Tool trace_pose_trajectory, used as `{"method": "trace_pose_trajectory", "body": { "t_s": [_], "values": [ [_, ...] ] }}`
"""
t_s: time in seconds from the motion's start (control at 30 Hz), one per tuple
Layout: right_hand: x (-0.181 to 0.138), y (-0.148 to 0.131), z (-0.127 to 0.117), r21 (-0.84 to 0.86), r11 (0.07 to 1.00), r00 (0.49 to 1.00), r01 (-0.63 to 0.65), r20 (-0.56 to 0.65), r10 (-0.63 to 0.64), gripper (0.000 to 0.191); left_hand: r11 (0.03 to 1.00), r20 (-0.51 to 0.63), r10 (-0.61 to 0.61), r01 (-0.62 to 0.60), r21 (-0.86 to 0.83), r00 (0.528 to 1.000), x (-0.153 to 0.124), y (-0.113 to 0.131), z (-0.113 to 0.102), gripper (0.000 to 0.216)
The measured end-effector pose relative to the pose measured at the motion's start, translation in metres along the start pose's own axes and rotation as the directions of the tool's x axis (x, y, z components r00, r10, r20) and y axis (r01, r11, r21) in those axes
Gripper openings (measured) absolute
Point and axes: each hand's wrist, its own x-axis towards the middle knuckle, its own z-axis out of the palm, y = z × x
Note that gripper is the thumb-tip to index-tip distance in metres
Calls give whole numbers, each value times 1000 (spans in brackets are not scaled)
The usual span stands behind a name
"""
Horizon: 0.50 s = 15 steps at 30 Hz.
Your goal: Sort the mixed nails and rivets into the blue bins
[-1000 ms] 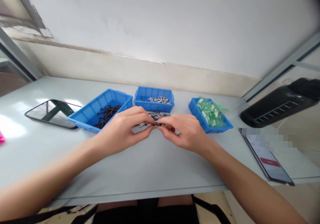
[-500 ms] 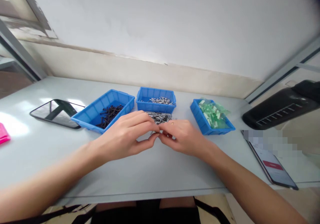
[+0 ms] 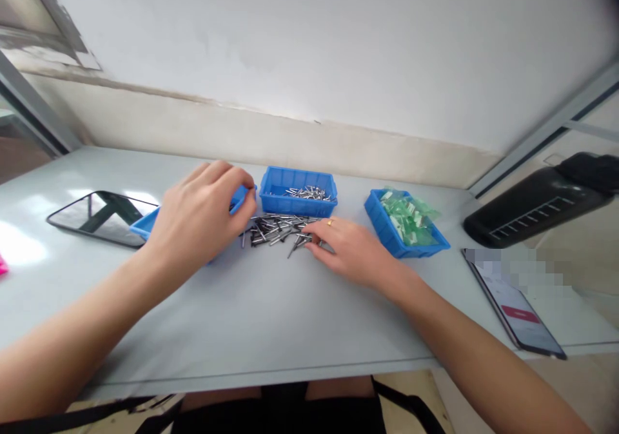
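Observation:
My left hand (image 3: 203,211) hovers over the left blue bin (image 3: 141,226), hiding most of it. Its thumb and index finger are drawn close together, and I cannot make out what they hold. To the right, my right hand (image 3: 351,248) reaches down at the right end of a loose pile of thin metal rivets (image 3: 273,229), silver and dark mixed. Its thumb and index finger are a little apart, with the fingertips at the pile. Behind the pile, a second blue bin (image 3: 298,203) has silver rivets (image 3: 309,193) in it.
A third blue bin (image 3: 399,248) with green plastic packets (image 3: 409,218) stands right of my right hand. Farther right are a black bottle (image 3: 536,202) and a phone (image 3: 512,311). A black-framed mirror-like panel (image 3: 104,218) lies at the left. A wall (image 3: 309,66) rises behind.
My hands were together in front of the pile. The left has moved left and up over the left bin; the right has stayed by the pile, and more of the pile shows.

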Motion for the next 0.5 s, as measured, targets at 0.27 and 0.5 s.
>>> {"method": "trace_pose_trajectory", "body": {
  "t_s": [0.27,0.5],
  "values": [
    [1,3,4,-37,999,999,-18,49,20,23,949,175,-113,54,310,978,-1,-29,3,19],
    [2,4,5,-89,996,995,-1,104,11,24,971,172,107,-140,193,979,0,-24,8,25]
  ]
}}
